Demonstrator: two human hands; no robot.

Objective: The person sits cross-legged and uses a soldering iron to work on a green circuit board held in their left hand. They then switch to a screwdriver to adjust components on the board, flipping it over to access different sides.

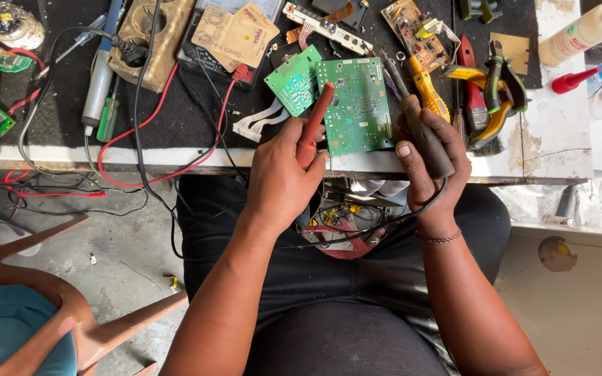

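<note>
- The left hand (283,174) is curled shut around a slim red probe (313,125), thumb pressed along its smooth plastic shaft; the tip points up at the board.
- The right hand (430,163) is wrapped in a fist about a dark, worn soldering iron (419,129), its cylindrical handle matt and scuffed; the metal tip angles up and left, near the board's right edge.
- A black cord (384,223) loops from the iron's base under the wrist and across the lap.
- The green circuit board (357,104) lies flat at the bench edge between the two hands, rectangular, glossy, speckled with fine solder points.
- A smaller green board (294,80) sits tilted just left of it, touching its corner, with a flat white ribbon cable (259,122) trailing off.
- A yellow-handled screwdriver (426,90) lies just behind the iron.
- Pliers (499,97) with yellow and green grips rest to the right, on the chipped white bench top (552,150).
- Red and black wires (148,153) snake over a dark mat (189,111) on the left.
- A beaded bracelet (442,239) circles the right wrist.
</note>
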